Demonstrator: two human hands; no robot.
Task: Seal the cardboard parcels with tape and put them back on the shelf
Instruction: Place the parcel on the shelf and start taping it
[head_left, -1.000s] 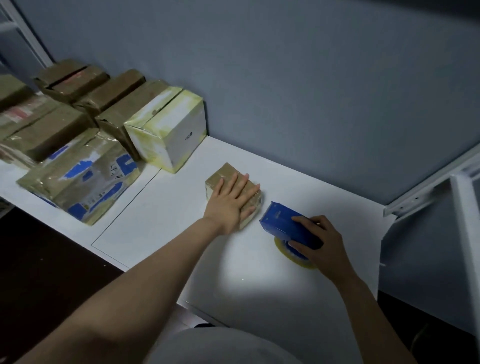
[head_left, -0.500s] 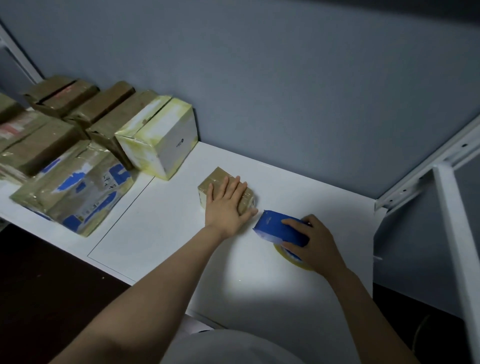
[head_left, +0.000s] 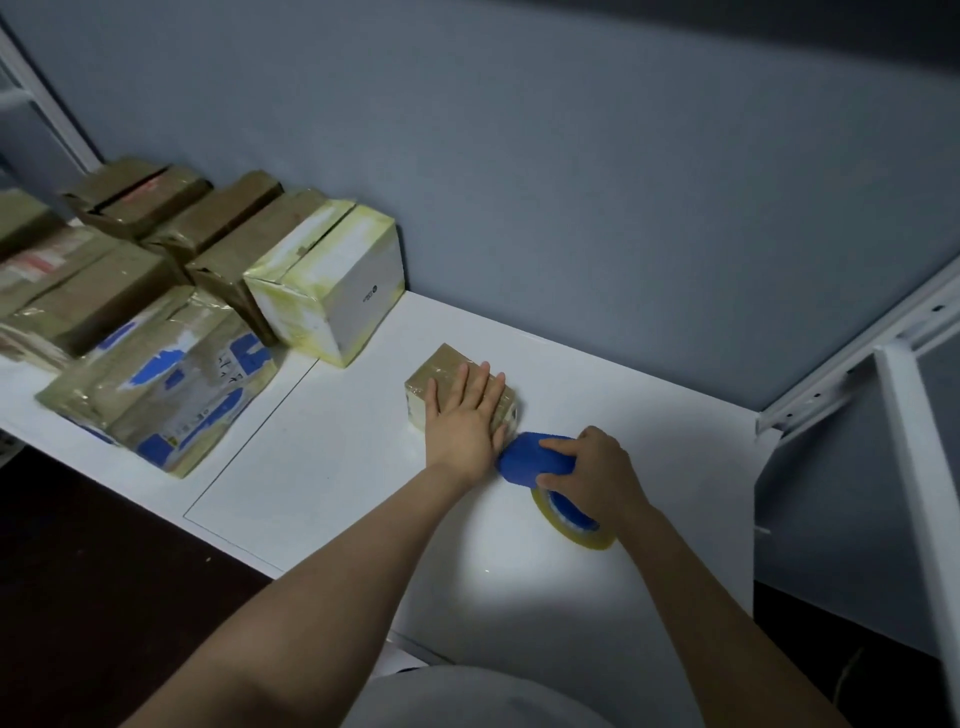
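Dim room, bright pool of light on white shelf (head_left: 519, 597), soft edges

- the white shelf (head_left: 322, 483) was one flat board with a thin seam across it
- small brown parcel (head_left: 441, 366) sat near the middle, on its own
- blue tape dispenser (head_left: 530, 460) was just right of it, with its roll low at the board
- left end was crowded: taped white box (head_left: 332, 291), flat blue-printed parcel (head_left: 166, 395) in front, brown parcels (head_left: 228, 213) packed behind

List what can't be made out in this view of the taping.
Head view only:
Top seam of the small parcel: covered by the flat left hand.
Whether tape from the tape dispenser reaches the parcel: hidden beneath its blue body and the gripping right hand.
Label on the white box: print too small.
The brown parcels at far left: cut off by the frame edge.
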